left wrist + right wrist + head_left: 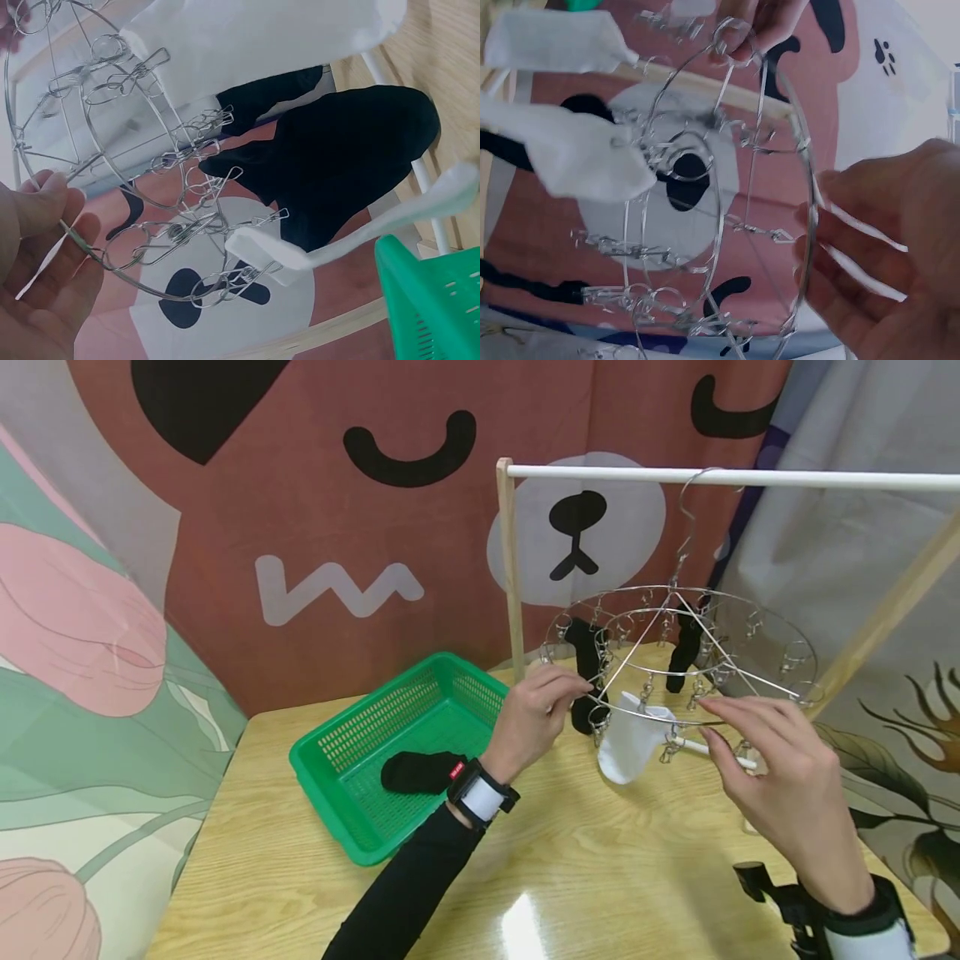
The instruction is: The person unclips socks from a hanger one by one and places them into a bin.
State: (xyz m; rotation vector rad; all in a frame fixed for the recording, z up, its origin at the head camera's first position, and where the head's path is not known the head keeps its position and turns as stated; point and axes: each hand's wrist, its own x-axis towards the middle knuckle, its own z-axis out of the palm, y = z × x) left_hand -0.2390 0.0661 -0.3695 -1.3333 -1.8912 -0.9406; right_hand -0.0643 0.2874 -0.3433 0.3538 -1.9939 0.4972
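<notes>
A round metal clip hanger (678, 670) hangs by its hook from a white rod. My left hand (534, 718) pinches its ring at the near left, thumb and fingers around the wire in the left wrist view. On the near right of the ring, my right hand (787, 777) pinches the wire between thumb and fingertips. Clipped to the hanger are a white sock (630, 743), a black sock (585, 672) on the left and another black sock (684, 647) at the back. A second white sock (555, 41) shows in the right wrist view.
A green plastic basket (322, 785) stands at left on the wooden table (570, 885), holding a black sock (420, 772) with a red tag. The drying rack has wooden posts (512, 568) and the white rod (810, 478). Printed curtains hang behind.
</notes>
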